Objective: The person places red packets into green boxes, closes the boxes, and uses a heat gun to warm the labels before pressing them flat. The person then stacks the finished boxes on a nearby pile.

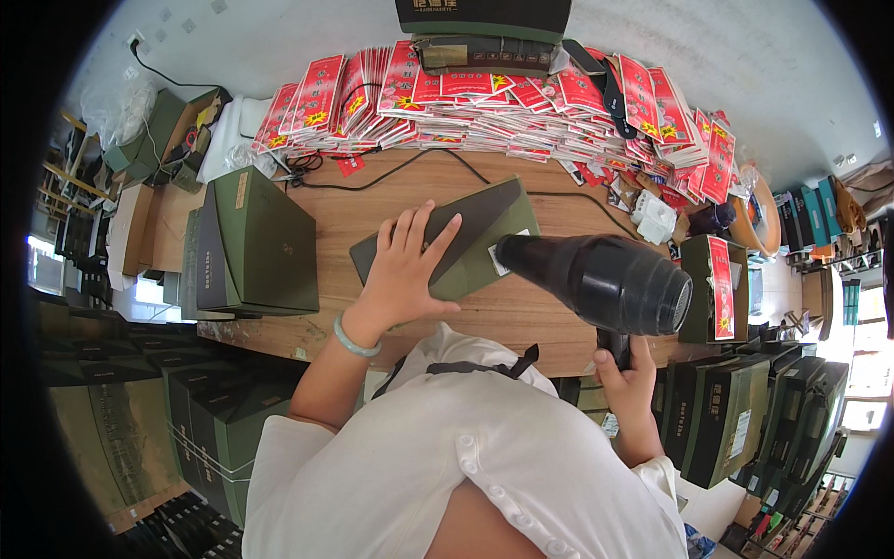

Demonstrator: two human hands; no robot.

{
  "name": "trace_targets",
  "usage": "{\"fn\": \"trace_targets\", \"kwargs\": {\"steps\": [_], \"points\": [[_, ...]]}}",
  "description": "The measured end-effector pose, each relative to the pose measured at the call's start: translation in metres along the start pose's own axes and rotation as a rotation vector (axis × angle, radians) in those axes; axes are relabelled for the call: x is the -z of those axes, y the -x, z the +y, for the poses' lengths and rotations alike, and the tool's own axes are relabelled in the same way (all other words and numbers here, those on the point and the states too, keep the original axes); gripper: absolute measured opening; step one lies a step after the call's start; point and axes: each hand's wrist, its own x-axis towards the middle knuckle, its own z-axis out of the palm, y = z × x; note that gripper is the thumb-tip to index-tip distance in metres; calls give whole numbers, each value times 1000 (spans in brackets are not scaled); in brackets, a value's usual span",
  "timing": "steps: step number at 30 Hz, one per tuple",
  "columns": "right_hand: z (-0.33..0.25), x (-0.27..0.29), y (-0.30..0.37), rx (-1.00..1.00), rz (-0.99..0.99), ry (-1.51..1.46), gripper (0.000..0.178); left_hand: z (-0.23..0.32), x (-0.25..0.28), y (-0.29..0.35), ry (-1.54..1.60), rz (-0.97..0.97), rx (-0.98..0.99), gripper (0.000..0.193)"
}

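Observation:
A green and dark grey shoebox (494,210) lies slantwise on the wooden table in front of me. My left hand (400,270) rests flat on it, fingers spread, with a pale green bangle at the wrist. In my right hand (629,380) is the handle of a black hair dryer (596,279). The dryer's nozzle points left, right by a white label (500,260) on the box's right end; whether they touch I cannot tell.
A taller green box (256,242) stands at the table's left. Piles of red printed cards (484,112) line the back against the wall, with a black cord (400,172) before them. A box with a red card (719,289) stands right. Stacked shoeboxes (717,419) flank the table.

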Motion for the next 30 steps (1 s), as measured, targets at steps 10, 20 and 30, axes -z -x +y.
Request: {"fn": "trace_targets", "kwargs": {"steps": [10,20,30], "points": [[-3,-5,5,53,-39,136,31,0,1,1,-1,-5,7,123],[-10,1,13,-47,-49,12,35,-5,-1,-1,-23,11,19,124],[6,4,18,139,-79,199,34,-6,-1,-2,-19,-4,25,124]]}}
